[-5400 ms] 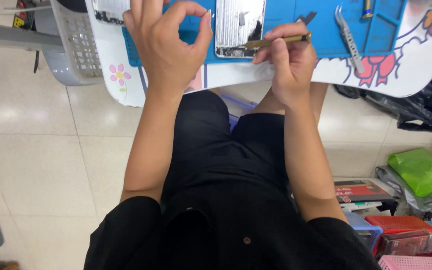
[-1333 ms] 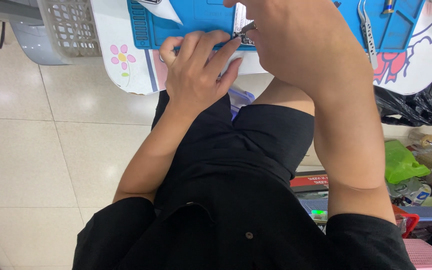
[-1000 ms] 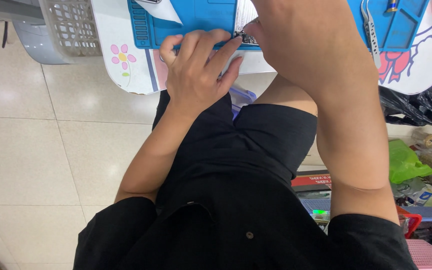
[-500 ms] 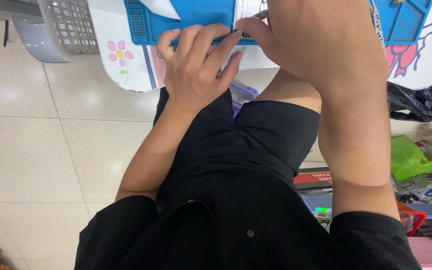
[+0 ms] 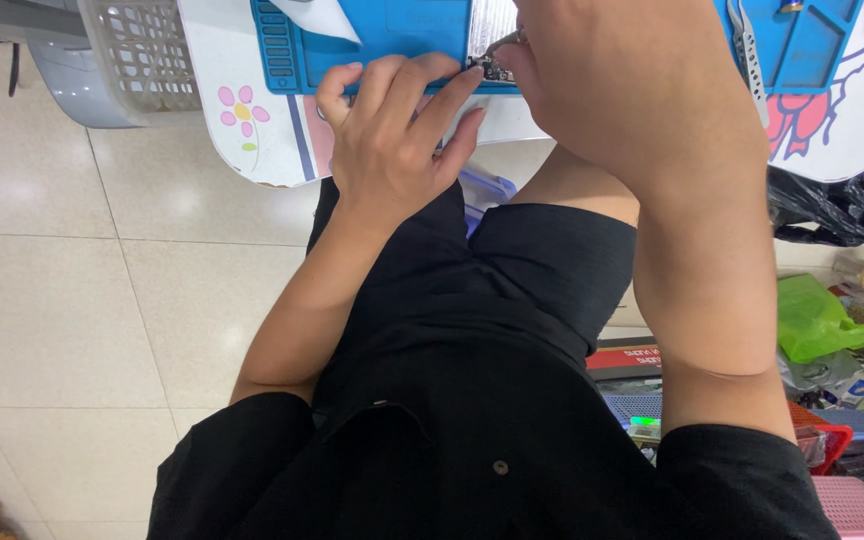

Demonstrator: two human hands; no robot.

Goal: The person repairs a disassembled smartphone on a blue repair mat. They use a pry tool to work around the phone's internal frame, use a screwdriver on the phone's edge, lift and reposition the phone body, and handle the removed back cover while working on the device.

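Note:
A silver flat device (image 5: 493, 22) lies on a blue work mat (image 5: 402, 25) at the table's near edge. My left hand (image 5: 392, 135) lies over the mat's edge, its fingertips pressed against the device's lower corner and holding it still. My right hand (image 5: 632, 90) is closed around a thin metal-tipped tool (image 5: 508, 42). The tool's tip touches the small dark parts at the device's bottom edge. Most of the tool is hidden inside my fist. I am seated, with black shorts and a black shirt below the hands.
The white table (image 5: 242, 110) has a flower drawing. A pale plastic basket (image 5: 137, 50) stands at its left. Metal tweezers (image 5: 748, 55) lie on the mat at the right. On the floor to the right are a black bag (image 5: 837, 210), a green bag (image 5: 817, 320) and pink and red baskets.
Five seconds ago my left hand was raised and open, and my right held the tool beside the device. Now both hands are down on the device. In the last second they barely move.

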